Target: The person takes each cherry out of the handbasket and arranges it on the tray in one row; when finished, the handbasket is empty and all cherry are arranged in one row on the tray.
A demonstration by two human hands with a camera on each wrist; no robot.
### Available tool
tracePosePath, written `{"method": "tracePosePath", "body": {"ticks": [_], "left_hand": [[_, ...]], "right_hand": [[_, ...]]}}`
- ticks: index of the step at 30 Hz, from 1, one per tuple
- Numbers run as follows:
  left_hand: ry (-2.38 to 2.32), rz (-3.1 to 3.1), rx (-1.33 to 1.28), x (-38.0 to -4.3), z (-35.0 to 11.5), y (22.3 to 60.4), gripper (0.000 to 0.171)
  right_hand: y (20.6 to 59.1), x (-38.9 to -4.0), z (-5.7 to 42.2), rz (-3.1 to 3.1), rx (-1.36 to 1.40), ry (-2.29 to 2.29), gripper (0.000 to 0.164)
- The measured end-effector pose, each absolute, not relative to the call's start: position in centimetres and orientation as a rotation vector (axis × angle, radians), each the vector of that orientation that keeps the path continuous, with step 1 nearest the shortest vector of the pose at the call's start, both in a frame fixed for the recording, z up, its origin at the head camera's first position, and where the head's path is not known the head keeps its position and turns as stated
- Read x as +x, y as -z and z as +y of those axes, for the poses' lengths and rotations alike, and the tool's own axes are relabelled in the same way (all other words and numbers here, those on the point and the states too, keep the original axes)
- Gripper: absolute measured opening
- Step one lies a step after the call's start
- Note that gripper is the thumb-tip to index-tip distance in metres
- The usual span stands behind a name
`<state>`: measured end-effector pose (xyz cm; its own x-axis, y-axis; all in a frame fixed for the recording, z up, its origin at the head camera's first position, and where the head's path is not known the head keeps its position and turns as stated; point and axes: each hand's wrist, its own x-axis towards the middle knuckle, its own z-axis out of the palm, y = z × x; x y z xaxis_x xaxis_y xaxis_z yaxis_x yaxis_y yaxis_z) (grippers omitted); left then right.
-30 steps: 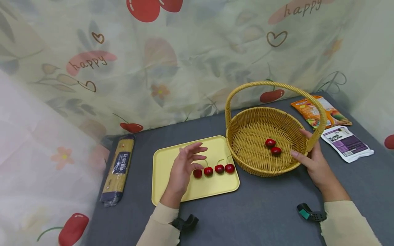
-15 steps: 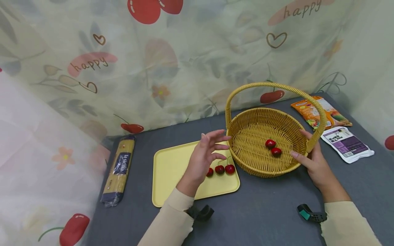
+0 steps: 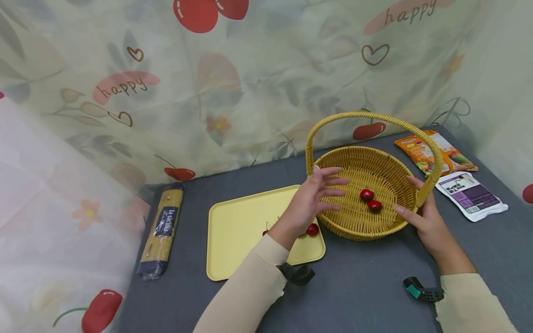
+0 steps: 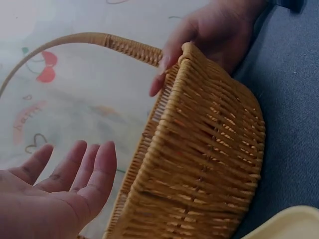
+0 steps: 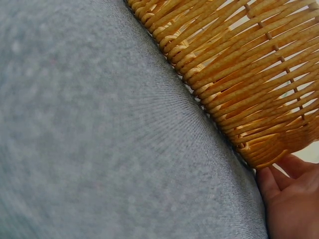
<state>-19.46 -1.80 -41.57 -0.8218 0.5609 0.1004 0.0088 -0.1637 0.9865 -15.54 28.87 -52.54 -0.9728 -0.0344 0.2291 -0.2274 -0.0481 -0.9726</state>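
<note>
The round wicker basket with a tall arched handle holds two red cherries. My right hand grips its right rim, thumb inside and fingers around the outside below the handle; in the right wrist view the fingers meet the weave. My left hand hovers at the basket's left rim, its fingertips reaching over the inside. Nothing shows between its relaxed fingers in the left wrist view. On the yellow tray, a cherry lies near the right edge, and my left forearm covers most of the others.
A pack of spaghetti lies left of the tray. An orange snack bag and a white and purple pouch lie right of the basket. A patterned curtain closes off the back of the grey table.
My left hand has moved right from above the tray's cherries to the basket's left rim. The right hand keeps its hold, and the same two cherries lie in the basket.
</note>
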Motion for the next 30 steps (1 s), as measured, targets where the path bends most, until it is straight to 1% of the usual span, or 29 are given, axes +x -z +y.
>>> {"method": "tracePosePath", "body": {"ticks": [4, 7, 15, 22, 27, 30], "left_hand": [[-1.997, 1.741, 0.577, -20.4, -0.1, 42.0, 0.076], [-1.963, 1.756, 0.524, -21.2, 1.2, 42.4, 0.074], [-1.896, 1.813, 0.411, -23.2, 3.9, 42.9, 0.081], [-1.845, 1.887, 0.283, -24.7, 5.1, 44.0, 0.086], [-1.718, 1.986, 0.272, -24.9, 5.8, 44.5, 0.085], [-1.602, 2.046, 0.308, -24.9, 6.2, 44.8, 0.078]], "right_hand": [[52.6, -15.5, 29.0, -2.09, 0.275, -2.151, 0.078], [52.6, -15.5, 29.0, -2.086, 0.27, -2.152, 0.078], [52.5, -15.6, 29.1, -2.103, 0.261, -2.136, 0.078], [52.5, -15.5, 28.8, -2.111, 0.257, -2.142, 0.078], [52.5, -15.6, 28.8, -2.097, 0.266, -2.143, 0.078], [52.6, -15.6, 28.9, -2.081, 0.274, -2.145, 0.078]]}}
